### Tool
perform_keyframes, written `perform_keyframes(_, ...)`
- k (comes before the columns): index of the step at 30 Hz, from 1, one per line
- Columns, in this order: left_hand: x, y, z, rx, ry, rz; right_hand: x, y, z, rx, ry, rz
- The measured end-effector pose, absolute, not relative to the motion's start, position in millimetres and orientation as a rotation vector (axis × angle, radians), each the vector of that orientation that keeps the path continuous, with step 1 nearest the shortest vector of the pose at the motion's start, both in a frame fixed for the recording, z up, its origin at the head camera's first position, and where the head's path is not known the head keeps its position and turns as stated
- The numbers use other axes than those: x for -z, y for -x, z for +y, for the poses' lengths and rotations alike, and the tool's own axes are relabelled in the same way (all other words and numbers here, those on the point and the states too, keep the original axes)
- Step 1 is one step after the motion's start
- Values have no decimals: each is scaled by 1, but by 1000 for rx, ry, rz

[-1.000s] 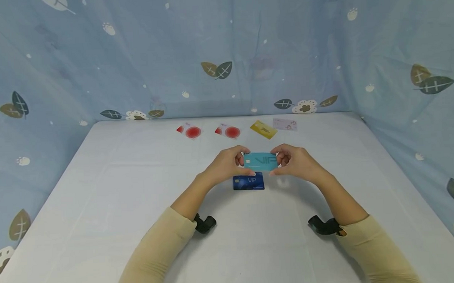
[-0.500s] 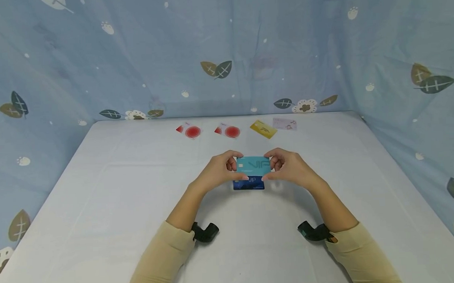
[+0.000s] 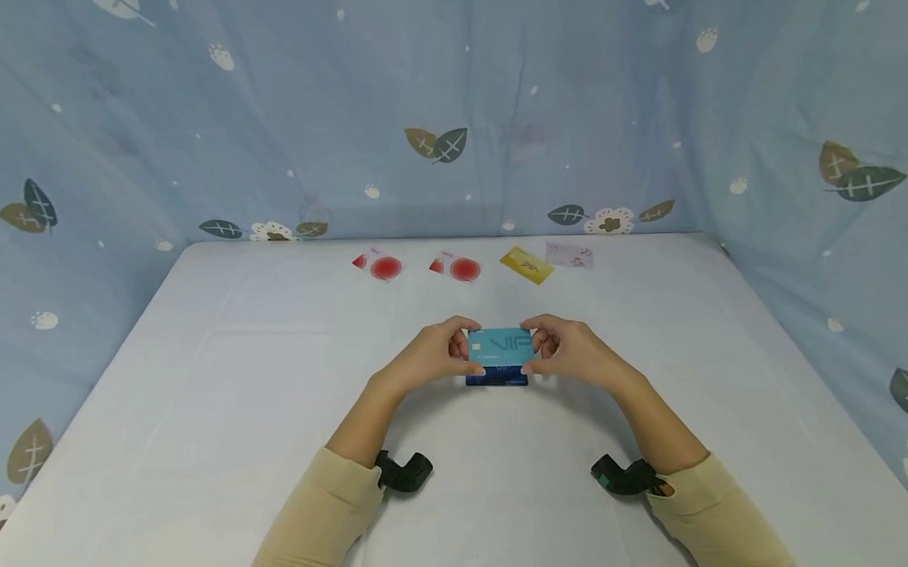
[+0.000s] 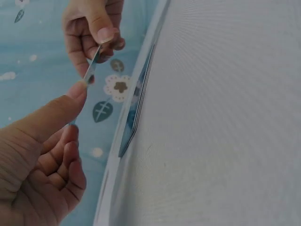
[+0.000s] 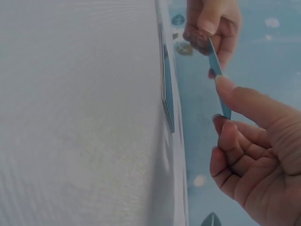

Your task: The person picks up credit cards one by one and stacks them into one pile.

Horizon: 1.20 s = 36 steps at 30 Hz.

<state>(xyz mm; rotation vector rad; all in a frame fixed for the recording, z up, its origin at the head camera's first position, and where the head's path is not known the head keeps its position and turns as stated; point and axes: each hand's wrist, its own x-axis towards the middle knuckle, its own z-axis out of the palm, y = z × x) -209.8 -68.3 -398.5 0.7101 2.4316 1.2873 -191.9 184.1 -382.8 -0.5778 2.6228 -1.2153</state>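
A light blue VIP card [image 3: 500, 347] with a chip is held level between both hands. My left hand [image 3: 435, 351] pinches its left end between thumb and fingers, and my right hand [image 3: 573, 348] pinches the right end the same way. Below it on the table lies a dark blue VIP card [image 3: 496, 379], its upper part hidden behind the light blue one in the head view. From the side, in the left wrist view, a thin stack of cards [image 4: 136, 103] shows on the table, with a gap between it and the held card.
Along the far side of the white table [image 3: 204, 426] lie two cards with red circles, a left one [image 3: 385, 268] and a right one [image 3: 464, 269]. Right of them are a yellow card [image 3: 527, 265] and a pale pink card [image 3: 570, 255]. A patterned blue curtain [image 3: 327, 96] stands behind.
Both hands have moved left and nearer the body with the light blue card, which now covers more of the dark blue card. The cards on the table have stayed in place.
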Motion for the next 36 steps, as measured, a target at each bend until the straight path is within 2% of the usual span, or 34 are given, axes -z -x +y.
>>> perform_keyframes(19,419,218,-79,-1225,-770,2371,407,194,183,1204,597,2570)
perform_keyframes(36,423,219,-78,-1144,-794,2422,408,194,181,1157,582,2566)
